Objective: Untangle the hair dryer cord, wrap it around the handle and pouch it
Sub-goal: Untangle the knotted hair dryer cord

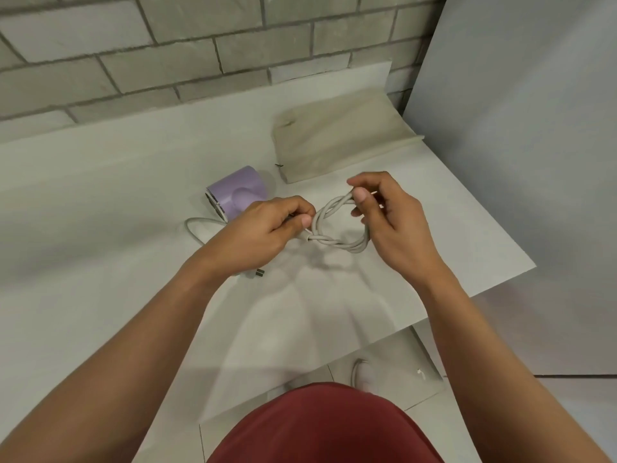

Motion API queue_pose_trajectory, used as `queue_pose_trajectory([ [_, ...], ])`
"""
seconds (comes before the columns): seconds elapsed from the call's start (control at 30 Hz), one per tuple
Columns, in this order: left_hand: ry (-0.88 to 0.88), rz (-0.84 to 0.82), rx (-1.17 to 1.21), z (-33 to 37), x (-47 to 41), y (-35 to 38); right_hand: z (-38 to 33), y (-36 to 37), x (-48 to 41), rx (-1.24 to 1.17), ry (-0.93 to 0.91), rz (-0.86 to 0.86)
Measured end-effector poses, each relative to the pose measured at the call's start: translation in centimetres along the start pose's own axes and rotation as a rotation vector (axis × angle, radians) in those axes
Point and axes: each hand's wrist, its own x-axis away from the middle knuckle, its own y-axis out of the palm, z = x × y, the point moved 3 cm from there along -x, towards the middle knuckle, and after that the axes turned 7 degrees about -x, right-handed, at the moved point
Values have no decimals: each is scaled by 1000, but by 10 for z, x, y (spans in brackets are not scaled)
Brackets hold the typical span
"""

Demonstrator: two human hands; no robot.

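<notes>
— What sort of place is this?
— A plain indoor room, more home than workshop: a wall (167, 61) of grey brick-shaped blocks, a white tabletop (100, 195) set against it, pale floor tiles (594, 396) below.
— What else says home?
— A lilac hair dryer (237, 192) and a cloth pouch (340, 142) lie on the tabletop; a smooth grey panel (517, 128) closes the right side.

No legible text, brand or number anywhere. Lilac hair dryer (238, 192) at left, cord (334, 242) and pouch (337, 142) at far right all read blank (any fine print too small to tell).
</notes>
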Motion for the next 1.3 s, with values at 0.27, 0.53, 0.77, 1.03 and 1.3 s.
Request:
queue_pose_trajectory([
  [0.27, -42, 70, 45, 9, -4, 3, -19, -3, 3, 622, -605, -109],
  [0.53, -72, 124, 43, 26, 1, 3, -19, -8, -5, 632, -752, 36],
  [0.77, -3, 325, -43, 36, -4, 11, -17, -12, -13, 555, -679, -2],
  [1.03, -4, 380, -136, 44, -11, 10, -22, -24, -23, 255, -491, 177],
  [1.3, -73, 360, -7, 51, -20, -3, -40, -49, -54, -206, -144, 358],
])
